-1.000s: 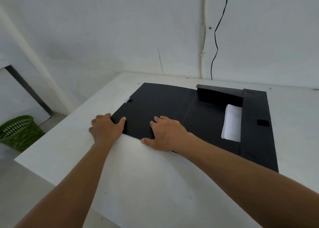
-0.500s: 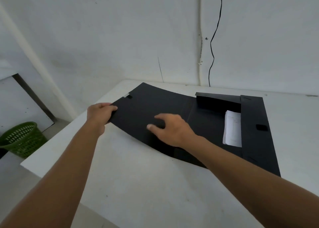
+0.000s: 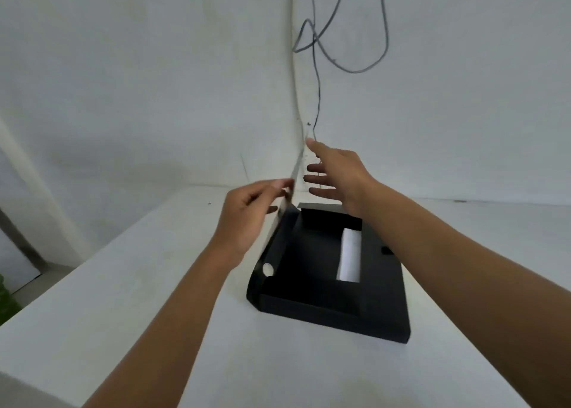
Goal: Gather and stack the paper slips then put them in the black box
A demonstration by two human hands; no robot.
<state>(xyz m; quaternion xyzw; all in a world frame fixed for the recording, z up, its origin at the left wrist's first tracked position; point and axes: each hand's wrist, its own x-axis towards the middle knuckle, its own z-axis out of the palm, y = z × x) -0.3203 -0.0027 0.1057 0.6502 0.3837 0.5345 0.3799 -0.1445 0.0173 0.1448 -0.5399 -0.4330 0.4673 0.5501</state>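
A flat black box [image 3: 380, 311] lies on the white table [image 3: 154, 299], a bit right of centre. A stack of white paper slips [image 3: 350, 257] rests inside it near the right wall. The box's large lid flap [image 3: 285, 222] stands almost upright along the left side, seen edge-on and blurred. My left hand [image 3: 250, 219] grips the flap near its top edge. My right hand [image 3: 336, 172] hovers above the box's far end with fingers spread, just right of the flap's top, holding nothing.
A white wall stands right behind the table, with grey and black cables [image 3: 318, 67] hanging down to the far edge. The table's left edge drops to the floor, where a bit of green basket [image 3: 4, 296] shows.
The lid flap lay flat on the table to the left; my left hand has swung it up to nearly vertical. My right hand left the flap's surface and rose beside its top. The camera tilted up.
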